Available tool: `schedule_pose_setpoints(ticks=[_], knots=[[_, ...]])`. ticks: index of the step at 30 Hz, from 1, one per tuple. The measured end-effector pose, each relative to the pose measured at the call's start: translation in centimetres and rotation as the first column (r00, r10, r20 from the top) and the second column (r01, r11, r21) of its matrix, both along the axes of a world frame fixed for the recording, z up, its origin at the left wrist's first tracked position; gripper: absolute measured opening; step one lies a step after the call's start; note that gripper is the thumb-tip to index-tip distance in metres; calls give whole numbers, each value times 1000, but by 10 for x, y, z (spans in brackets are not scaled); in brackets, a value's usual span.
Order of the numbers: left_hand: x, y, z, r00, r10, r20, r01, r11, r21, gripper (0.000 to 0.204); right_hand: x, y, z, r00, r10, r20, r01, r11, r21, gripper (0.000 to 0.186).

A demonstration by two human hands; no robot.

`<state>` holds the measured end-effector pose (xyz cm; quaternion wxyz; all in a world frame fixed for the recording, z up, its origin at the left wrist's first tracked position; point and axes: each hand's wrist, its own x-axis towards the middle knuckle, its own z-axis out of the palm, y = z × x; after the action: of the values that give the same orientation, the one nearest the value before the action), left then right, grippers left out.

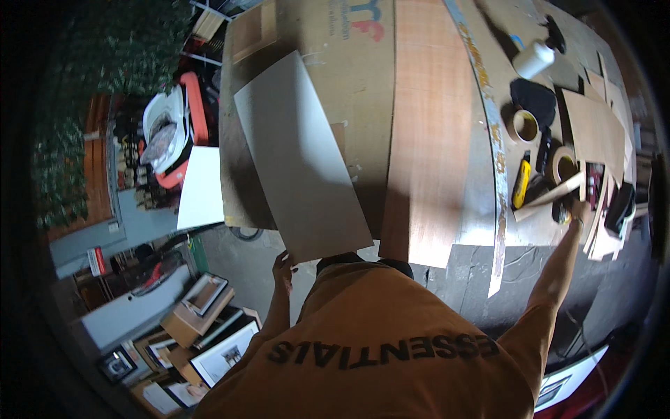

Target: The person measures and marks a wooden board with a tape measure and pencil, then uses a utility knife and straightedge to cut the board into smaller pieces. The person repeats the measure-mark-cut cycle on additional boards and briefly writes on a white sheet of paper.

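A long white board (296, 157) lies slanted across the cardboard-covered left part of the table, its near end reaching over the front edge. At that board's near left corner is my left hand (283, 271), its fingers closed on the edge. My right hand (578, 209) reaches into a cluster of tools and wood scraps at the table's right; its fingers are too small and shadowed to make out. Beside it are a thin wooden strip (555, 195), a yellow utility knife (521, 181) and a roll of brown tape (564, 164).
A pale wooden panel (429, 133) and a long metal straightedge (497, 160) run lengthwise, both overhanging the front edge. Farther right are another tape roll (524, 126), a white spray bottle (534, 59) and stacked thin sheets (593, 129). Picture frames (227, 353) crowd the floor at left.
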<state>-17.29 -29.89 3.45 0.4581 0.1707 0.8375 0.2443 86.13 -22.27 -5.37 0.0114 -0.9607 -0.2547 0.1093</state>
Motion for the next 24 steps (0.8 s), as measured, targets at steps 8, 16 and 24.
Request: schedule_pose_setpoints(ticks=[8,16,24], knots=[[-30,-6,-9,955,154,-255,-99,972,214,34,-13,-41,78,990,-85,-110,91,995,51,54],[-75,55,-4,763,120,-635,146,925,350,26,-176,-33,204,960,-17,-281,267,371,890,31],[-88,242,3,493,-105,-864,680,666,308,18,-345,134,243,750,636,-180,207,33,978,36]])
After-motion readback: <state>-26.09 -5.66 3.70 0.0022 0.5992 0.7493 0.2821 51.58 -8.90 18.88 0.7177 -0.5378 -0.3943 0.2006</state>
